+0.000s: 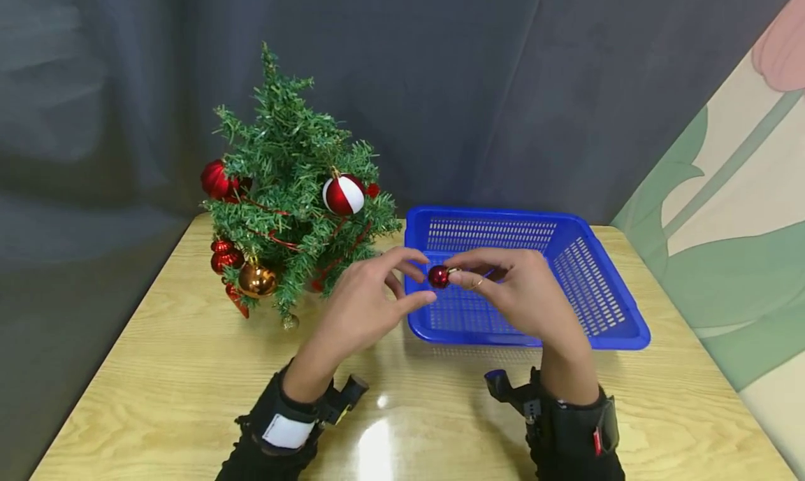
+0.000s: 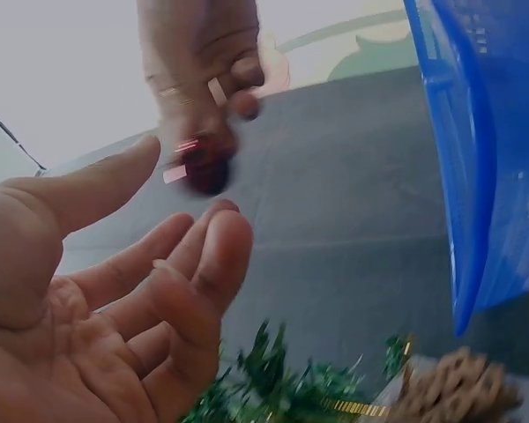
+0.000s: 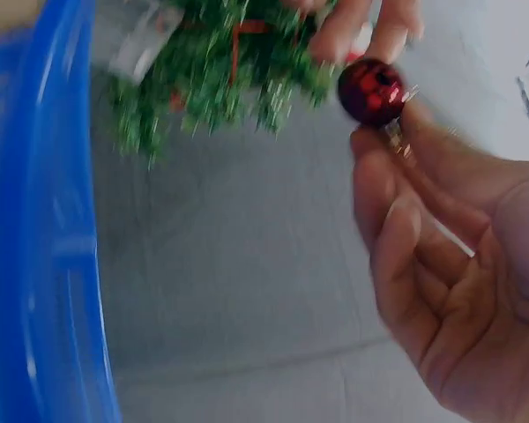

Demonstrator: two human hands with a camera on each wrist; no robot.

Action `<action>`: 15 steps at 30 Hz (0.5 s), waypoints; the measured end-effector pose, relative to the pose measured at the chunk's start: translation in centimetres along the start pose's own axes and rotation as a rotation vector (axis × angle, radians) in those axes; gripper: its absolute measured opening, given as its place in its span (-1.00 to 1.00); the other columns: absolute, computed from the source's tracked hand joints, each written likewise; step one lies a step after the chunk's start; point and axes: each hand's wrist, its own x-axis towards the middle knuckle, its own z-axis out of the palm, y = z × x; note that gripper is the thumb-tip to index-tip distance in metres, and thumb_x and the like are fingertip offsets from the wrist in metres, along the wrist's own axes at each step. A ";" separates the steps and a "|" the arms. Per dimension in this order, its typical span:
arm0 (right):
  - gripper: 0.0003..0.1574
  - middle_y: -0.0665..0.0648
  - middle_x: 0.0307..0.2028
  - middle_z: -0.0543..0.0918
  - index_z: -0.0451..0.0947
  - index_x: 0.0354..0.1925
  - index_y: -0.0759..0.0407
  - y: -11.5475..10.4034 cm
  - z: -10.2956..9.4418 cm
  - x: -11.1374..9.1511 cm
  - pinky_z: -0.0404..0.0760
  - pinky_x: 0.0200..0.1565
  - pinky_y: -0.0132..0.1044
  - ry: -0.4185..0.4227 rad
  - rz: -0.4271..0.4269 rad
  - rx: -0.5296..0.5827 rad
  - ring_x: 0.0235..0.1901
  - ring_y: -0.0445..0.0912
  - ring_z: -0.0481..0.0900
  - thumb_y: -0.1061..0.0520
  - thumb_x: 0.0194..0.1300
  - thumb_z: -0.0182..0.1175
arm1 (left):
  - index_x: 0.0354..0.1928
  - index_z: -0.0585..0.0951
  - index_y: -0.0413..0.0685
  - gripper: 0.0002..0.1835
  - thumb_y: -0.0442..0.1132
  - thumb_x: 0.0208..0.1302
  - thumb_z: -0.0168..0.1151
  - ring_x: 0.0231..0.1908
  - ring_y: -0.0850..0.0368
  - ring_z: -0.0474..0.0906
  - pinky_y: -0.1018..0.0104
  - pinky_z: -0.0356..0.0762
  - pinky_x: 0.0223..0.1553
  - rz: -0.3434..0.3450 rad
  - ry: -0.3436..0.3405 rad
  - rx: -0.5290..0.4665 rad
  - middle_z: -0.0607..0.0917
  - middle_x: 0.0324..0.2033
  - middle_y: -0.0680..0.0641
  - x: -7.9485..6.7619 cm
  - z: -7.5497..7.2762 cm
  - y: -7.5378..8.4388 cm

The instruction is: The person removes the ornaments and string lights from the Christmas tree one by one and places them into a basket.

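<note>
My right hand (image 1: 518, 289) pinches a small shiny red bauble (image 1: 438, 277) by its gold cap between thumb and fingers, above the near left part of a blue plastic basket (image 1: 484, 338). In the right wrist view, the bauble (image 3: 368, 91) points away from the palm, its cap at the fingertips. Facing it from the left is my left hand (image 1: 371, 299), thumb and fingers apart and loosely bent, with nothing held. A gap shows between the left fingertips and the bauble (image 2: 204, 170) in the left wrist view, where the bauble is blurred.
A small green Christmas tree (image 1: 292, 145) stands on the wooden table (image 1: 189, 397) left of the basket. On it hang a red-and-white bauble (image 1: 344, 194), a gold bauble (image 1: 256, 280) and several red ornaments. A dark curtain (image 1: 440, 89) is behind.
</note>
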 end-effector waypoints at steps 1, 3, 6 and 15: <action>-0.84 -0.09 -0.28 0.80 0.79 -0.18 -0.11 0.4 -0.1 0.1 0.63 -0.34 -0.32 0.018 0.013 -0.039 -0.39 -0.22 0.66 0.05 0.24 0.39 | 0.10 0.63 0.20 -0.61 -0.01 0.22 0.42 -0.35 0.31 0.64 0.35 0.53 -0.36 -0.003 0.006 -0.001 0.78 -0.14 0.15 -0.1 -0.2 0.0; -0.83 -0.02 -0.26 0.80 0.79 -0.16 -0.06 1.5 -0.3 0.3 0.59 -0.33 -0.28 0.039 0.055 -0.121 -0.36 -0.14 0.67 0.06 0.26 0.38 | 0.11 0.62 0.22 -0.63 0.00 0.28 0.37 -0.31 0.30 0.65 0.33 0.54 -0.31 -0.017 0.018 0.000 0.76 -0.15 0.16 -0.3 -0.8 -0.2; -0.81 0.09 -0.24 0.81 0.78 -0.12 0.04 3.5 -0.7 0.5 0.52 -0.31 -0.23 0.001 0.130 -0.227 -0.30 -0.04 0.69 0.12 0.31 0.33 | 0.12 0.62 0.21 -0.68 -0.02 0.37 0.27 -0.27 0.25 0.65 0.28 0.55 -0.26 -0.024 0.029 -0.006 0.76 -0.16 0.13 -0.6 -1.7 -0.7; -0.79 0.19 -0.20 0.80 0.78 -0.19 0.12 8.4 -2.1 0.0 0.57 -0.22 -0.08 -0.278 0.288 -0.331 -0.20 0.04 0.66 0.30 0.29 0.25 | 0.15 0.62 0.10 -0.72 -0.13 0.48 0.12 -0.30 0.16 0.65 0.26 0.56 -0.29 0.069 0.061 0.033 0.76 -0.19 0.03 -1.0 -3.5 -1.0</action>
